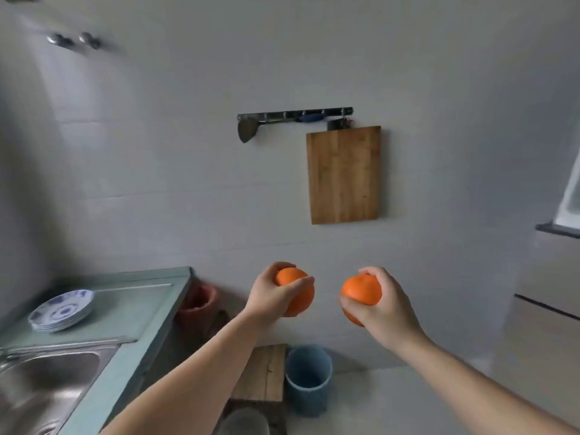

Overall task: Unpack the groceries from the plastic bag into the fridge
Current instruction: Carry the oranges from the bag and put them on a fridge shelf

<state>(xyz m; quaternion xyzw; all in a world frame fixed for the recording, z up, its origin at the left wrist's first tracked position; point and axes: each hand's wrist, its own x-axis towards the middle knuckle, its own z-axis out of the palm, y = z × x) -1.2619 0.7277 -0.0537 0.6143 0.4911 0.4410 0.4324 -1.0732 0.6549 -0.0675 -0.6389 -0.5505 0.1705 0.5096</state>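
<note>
My left hand (272,295) is closed around oranges (296,291); two seem stacked in it, one above the other. My right hand (381,307) grips another orange (361,289), and a second orange (353,318) peeks out below it. Both hands are raised in front of a white tiled wall, about a hand's width apart. No plastic bag is in view. A white appliance edge (571,199) at the far right may be the fridge door.
A green counter (138,306) at the left carries a stack of blue-and-white plates (62,310) and a steel sink (47,384). On the wall hang a wooden cutting board (344,174) and a utensil rail (295,116). Below stand a blue bucket (309,376), a red pot (199,304) and a wooden stool (266,372).
</note>
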